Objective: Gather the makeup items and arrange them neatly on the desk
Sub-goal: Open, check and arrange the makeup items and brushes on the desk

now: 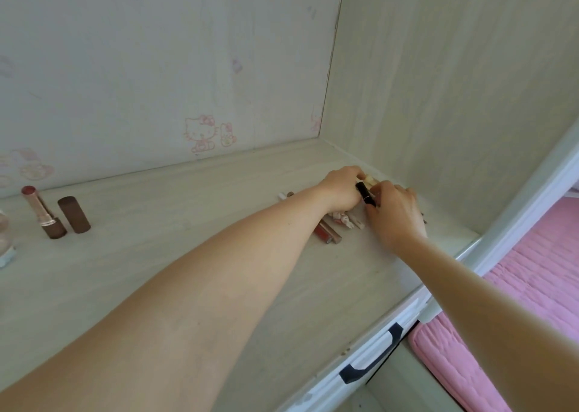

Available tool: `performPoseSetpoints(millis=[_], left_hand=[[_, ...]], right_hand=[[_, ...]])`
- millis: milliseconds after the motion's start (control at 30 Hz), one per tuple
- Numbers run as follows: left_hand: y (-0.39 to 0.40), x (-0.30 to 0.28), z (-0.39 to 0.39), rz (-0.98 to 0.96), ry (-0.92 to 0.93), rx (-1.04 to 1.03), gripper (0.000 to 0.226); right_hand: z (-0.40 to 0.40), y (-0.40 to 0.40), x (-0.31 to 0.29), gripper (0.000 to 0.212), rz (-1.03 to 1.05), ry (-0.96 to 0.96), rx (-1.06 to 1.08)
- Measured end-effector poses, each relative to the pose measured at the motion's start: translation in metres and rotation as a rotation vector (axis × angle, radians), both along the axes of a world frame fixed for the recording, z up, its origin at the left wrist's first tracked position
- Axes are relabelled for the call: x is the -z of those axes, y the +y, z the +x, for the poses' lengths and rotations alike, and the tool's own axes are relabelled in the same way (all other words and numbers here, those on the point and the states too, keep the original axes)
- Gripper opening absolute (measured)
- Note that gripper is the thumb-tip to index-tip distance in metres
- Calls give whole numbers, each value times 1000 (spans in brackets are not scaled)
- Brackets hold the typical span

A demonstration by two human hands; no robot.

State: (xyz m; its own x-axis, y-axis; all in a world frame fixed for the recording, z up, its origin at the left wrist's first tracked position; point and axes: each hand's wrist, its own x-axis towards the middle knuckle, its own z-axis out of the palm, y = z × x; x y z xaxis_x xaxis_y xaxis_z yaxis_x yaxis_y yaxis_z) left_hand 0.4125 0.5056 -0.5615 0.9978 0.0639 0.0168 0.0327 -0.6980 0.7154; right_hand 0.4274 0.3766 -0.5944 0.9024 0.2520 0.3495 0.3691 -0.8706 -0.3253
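Brightness: we see soft, even daylight, slightly washed out.
Shadows: faint, diffuse under both forearms on the table [156, 273].
Glare: none we can detect.
Distortion: wide-angle bending at edges.
Focus: overall slightly soft.

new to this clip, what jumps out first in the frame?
Both bare arms reach to the desk's far right corner, where the left hand and right hand meet over a cluster of makeup sticks, with a black tube between them. Far left on the desk, an uncapped lipstick stands beside its brown cap. Pink cartoon cat prints mark the back wall.
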Motion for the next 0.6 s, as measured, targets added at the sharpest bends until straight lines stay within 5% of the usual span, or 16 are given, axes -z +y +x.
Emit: performPoseSetpoints(millis=[267,600], left_hand=[[14,-24,-31,-721,-121,-203,31],[52,-42,-140,-1122,-169,-326,24]], right_hand=[[-30,12,-29,28,484,45,-62],[-131,56,-57,25,809,131,-243]])
